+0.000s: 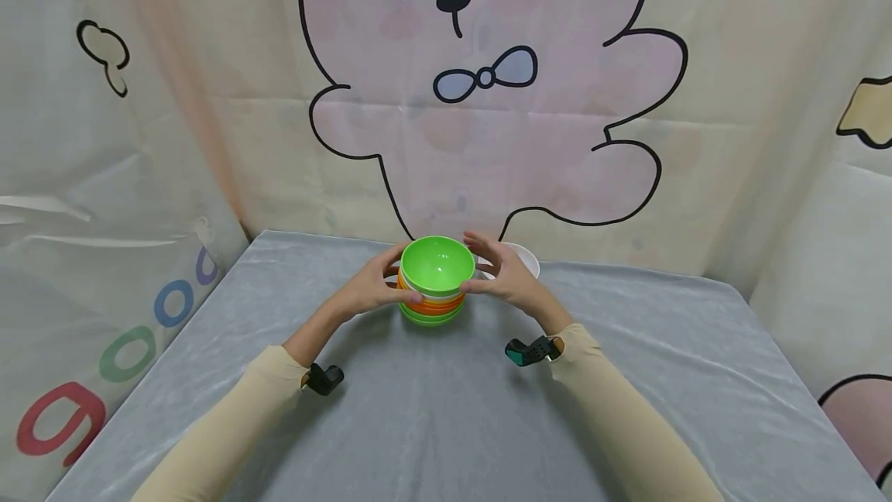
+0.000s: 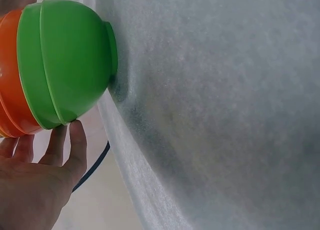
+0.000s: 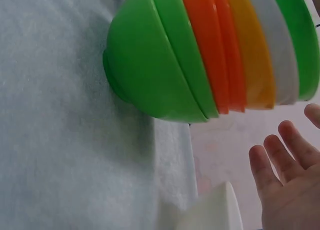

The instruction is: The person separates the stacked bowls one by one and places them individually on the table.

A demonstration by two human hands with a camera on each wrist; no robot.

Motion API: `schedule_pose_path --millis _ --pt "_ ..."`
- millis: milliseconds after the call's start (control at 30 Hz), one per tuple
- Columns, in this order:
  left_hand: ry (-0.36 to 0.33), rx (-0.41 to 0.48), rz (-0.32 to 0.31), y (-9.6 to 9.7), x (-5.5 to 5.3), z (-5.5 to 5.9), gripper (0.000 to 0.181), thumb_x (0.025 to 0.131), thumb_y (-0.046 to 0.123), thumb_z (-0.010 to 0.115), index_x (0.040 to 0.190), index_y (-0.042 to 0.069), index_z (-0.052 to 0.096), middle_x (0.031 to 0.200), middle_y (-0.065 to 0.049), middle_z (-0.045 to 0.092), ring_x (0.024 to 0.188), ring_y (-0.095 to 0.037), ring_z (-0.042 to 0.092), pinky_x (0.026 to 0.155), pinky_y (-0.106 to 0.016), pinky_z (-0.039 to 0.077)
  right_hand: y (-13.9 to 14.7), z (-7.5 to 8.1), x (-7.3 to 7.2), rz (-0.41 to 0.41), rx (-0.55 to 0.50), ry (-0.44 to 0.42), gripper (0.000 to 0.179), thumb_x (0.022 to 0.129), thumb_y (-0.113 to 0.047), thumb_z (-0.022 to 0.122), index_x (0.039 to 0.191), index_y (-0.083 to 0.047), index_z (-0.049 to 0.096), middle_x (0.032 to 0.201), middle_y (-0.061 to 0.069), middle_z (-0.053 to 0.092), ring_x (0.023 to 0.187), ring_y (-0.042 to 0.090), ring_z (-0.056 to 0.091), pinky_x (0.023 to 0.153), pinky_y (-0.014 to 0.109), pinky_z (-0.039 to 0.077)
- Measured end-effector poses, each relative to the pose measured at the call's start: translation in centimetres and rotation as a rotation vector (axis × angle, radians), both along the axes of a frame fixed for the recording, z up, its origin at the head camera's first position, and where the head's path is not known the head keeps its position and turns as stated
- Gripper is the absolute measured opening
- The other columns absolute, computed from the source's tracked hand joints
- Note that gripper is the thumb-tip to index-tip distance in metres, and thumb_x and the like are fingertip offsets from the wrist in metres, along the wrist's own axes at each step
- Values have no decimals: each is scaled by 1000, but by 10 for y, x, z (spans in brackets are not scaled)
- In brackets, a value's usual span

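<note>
Both sleeves [image 1: 630, 409] were plain beige.
Beside the cuffs [image 1: 574, 342] sat black wrist devices [image 1: 324, 379], the right one [image 1: 531, 352] partly teal.

A bowl stack [image 1: 433, 307] stands on the cloth [image 1: 432, 409], near its far edge — left hand [image 1: 372, 283] against its left side, right hand [image 1: 507, 279] just beside its right. Behind the right hand sits 1 more bowl [image 1: 527, 259]; beyond the cloth hangs a backdrop [image 1: 460, 146].

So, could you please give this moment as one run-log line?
left hand: holds bowl stack; right hand: beside bowl stack; bowl stack: on table; white bowl: beyond right hand
</note>
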State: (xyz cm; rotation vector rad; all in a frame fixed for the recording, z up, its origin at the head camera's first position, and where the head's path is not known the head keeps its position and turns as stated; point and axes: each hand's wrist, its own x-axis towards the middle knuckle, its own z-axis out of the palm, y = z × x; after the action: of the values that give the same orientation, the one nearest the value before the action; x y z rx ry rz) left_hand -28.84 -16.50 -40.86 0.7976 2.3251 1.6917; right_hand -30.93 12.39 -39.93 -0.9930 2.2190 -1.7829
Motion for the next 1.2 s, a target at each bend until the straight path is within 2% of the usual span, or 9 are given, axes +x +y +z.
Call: schedule_pose_path --millis 167,333,567,767,967,1067,1200 --pt "2 0 -2 0 2 2 88 85 8 84 159 13 35 152 -10 44 130 -39 49 100 -51 48 -8 -4 -1 19 -15 -35 94 83 -8 87 158 -1 30 157 22 34 143 38 35 111 54 34" --pt "5 -6 -1 1 2 2 86 86 8 83 158 14 36 151 -9 45 129 -37 50 100 -49 48 -13 -5 -2 26 16 -22 95 82 -19 89 157 -4 33 155 12 39 139 30 41 111 46 37" --pt "3 -16 3 0 1 1 87 86 10 84 158 17 36 151 -6 45 128 -36 51 100 -49 48 -16 -3 -2 36 50 -32 98 82 -28 89 158 -6 32 155 6 38 138 25 42 110 44 38" --pt "-5 -12 3 -1 -1 0 87 86 10 84 158 19 36 150 -4 45 127 -35 52 100 -49 48 -18 -2 -2 49 47 -64 98 81 -25 89 159 -10 31 153 7 41 134 26 46 109 43 40" --pt "-6 -16 8 -1 0 2 86 86 10 83 158 18 36 150 -5 45 127 -35 51 100 -49 48 -20 0 -3 58 49 -71 93 84 -13 86 158 -5 31 149 10 43 131 28 47 108 44 41" --pt "-4 -15 7 -1 1 2 86 86 9 83 158 17 36 151 -6 45 128 -35 51 100 -49 48 -22 2 -3 45 65 -64 88 84 -8 84 156 -6 34 146 10 45 128 28 48 106 46 43" --pt "1 -13 -1 0 1 2 86 86 8 82 158 16 36 150 -6 45 127 -35 52 100 -49 48 -21 3 -2 24 87 -35 84 82 -11 86 153 -11 41 141 8 50 123 26 52 101 47 46"
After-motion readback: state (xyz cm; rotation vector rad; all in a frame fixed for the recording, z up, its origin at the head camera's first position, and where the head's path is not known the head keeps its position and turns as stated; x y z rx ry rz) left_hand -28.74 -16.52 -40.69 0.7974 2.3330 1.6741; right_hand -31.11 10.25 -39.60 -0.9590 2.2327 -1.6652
